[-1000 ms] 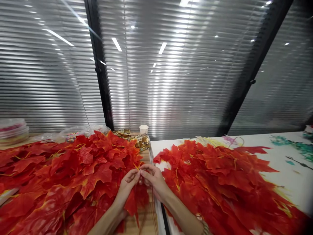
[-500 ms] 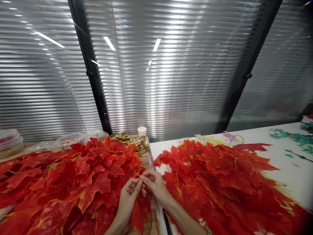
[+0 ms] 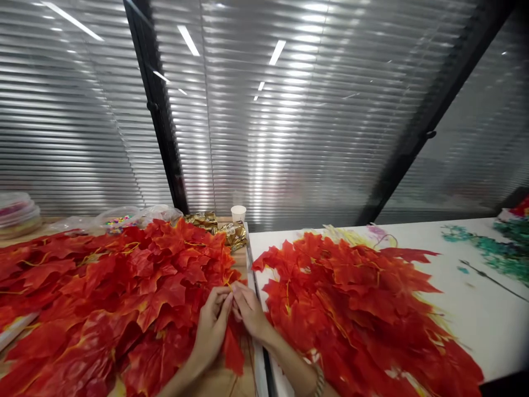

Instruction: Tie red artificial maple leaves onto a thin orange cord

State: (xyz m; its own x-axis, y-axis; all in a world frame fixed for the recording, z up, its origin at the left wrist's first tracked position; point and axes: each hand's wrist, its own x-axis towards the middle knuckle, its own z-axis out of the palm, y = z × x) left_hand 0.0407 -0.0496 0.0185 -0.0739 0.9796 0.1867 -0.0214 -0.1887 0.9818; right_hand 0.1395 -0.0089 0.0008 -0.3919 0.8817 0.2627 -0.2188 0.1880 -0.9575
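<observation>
left hand (image 3: 211,325) and right hand (image 3: 248,311) fingertips together, pinching a red leaf (image 3: 231,347) stem, leaf piles either side

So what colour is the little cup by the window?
White: the paper cup shows best in the head view, beside gold wrappers.

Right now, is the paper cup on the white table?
No, the cup stands on the wooden table, beside the gold wrappers.

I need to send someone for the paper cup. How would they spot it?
Find the black window post behind the left pile of red leaves. The paper cup stands right of its foot, past the gold wrappers. It is the only small, white, upright thing there.
</observation>
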